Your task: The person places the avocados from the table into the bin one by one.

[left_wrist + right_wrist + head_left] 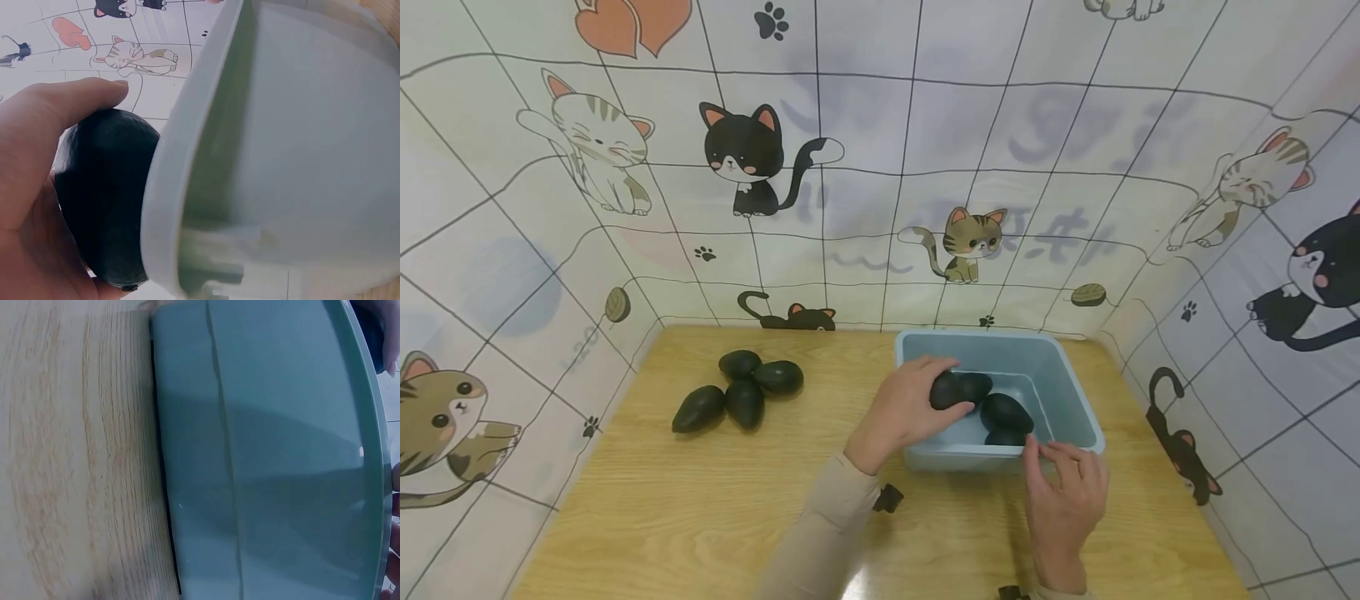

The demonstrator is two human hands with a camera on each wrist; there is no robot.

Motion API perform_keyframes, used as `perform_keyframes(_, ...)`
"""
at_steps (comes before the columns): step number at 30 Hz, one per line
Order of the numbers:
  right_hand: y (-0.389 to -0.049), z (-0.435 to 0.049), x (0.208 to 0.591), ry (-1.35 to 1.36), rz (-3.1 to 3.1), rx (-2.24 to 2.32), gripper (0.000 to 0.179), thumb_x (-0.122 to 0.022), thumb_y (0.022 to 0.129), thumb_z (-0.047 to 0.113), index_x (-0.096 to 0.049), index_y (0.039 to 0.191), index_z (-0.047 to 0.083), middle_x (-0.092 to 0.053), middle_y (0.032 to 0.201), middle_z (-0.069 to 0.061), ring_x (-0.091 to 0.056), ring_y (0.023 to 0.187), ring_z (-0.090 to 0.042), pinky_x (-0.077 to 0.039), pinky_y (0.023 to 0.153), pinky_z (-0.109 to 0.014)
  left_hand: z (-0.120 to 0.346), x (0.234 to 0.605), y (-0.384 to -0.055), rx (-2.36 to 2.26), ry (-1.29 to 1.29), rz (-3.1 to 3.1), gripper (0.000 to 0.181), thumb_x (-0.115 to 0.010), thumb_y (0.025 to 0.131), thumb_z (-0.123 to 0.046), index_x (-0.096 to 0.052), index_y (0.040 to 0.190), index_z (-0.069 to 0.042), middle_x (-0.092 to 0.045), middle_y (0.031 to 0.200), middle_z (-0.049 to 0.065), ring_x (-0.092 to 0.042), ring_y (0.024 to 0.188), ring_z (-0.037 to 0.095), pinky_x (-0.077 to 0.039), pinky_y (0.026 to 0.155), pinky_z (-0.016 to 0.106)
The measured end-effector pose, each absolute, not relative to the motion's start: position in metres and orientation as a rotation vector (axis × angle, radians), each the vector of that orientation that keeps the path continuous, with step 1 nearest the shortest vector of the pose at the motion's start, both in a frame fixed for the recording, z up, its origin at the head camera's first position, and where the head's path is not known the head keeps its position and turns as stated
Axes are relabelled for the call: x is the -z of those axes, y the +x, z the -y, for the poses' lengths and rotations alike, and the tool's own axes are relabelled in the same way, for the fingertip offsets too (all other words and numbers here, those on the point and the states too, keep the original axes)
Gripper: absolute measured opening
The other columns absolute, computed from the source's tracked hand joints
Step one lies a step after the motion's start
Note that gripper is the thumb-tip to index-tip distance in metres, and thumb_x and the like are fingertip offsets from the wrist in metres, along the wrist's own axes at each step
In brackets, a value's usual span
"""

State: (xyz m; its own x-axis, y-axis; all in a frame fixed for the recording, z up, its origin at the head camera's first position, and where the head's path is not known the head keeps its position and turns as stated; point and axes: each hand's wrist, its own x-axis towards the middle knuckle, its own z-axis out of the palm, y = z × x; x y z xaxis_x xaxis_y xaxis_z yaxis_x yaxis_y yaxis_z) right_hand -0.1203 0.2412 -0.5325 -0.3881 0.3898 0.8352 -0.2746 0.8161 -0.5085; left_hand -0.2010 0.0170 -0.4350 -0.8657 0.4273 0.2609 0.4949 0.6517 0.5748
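While four avocados lie outside, the left hand grips another avocado at the plastic bin, three showing inside; the right hand touches its rim, grip unclear.

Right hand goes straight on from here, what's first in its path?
Likely the near rim of the blue bin; the right hand seems already against it, though exact depth is unclear.

Booth-like nook of unclear kind: wood-grain tabletop, cartoon-cat wall coverings on three sides.
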Motion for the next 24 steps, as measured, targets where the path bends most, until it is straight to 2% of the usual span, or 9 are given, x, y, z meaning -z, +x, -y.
perform_keyframes(6,-0.119,-0.242,0.533,-0.105,1.870,-0.718,0.016,-0.090,0.080,0.005,-0.078,0.079,-0.005,-0.072,0.086,-0.021,-0.060,0.085,-0.043,-0.031,0.090,-0.017,-0.023,0.438,-0.200,0.997,-0.793,2.735,0.062,-0.073,0.096,-0.055,-0.064,0.147,-0.022,-0.070,0.136,0.001,-0.068,0.116,0.019,-0.057,0.090,0.032)
perform_keyframes(12,-0.120,-0.242,0.534,-0.094,1.863,-0.711,0.016,-0.088,0.082,0.004,-0.076,0.078,-0.006,-0.072,0.086,-0.022,-0.059,0.083,-0.042,-0.030,0.089,-0.018,-0.030,0.438,-0.197,0.993,-0.817,2.735,0.061,-0.074,0.096,-0.055,-0.065,0.146,-0.021,-0.070,0.136,0.001,-0.069,0.118,0.019,-0.057,0.092,0.033)
perform_keyframes(19,-0.122,-0.241,0.536,-0.092,1.839,-0.708,0.017,-0.087,0.082,0.005,-0.076,0.077,-0.007,-0.071,0.085,-0.024,-0.058,0.082,-0.043,-0.029,0.090,-0.020,-0.038,0.440,-0.197,0.956,-0.861,2.732,0.060,-0.074,0.095,-0.055,-0.066,0.145,-0.022,-0.071,0.133,-0.001,-0.069,0.113,0.017,-0.056,0.087,0.027)
perform_keyframes(24,-0.121,-0.242,0.536,-0.089,1.845,-0.716,0.016,-0.088,0.081,0.005,-0.078,0.079,-0.007,-0.070,0.085,-0.023,-0.058,0.081,-0.043,-0.030,0.089,-0.022,-0.042,0.442,-0.197,0.945,-0.873,2.753,0.060,-0.073,0.096,-0.056,-0.066,0.145,-0.023,-0.070,0.135,-0.002,-0.069,0.115,0.016,-0.056,0.090,0.026)
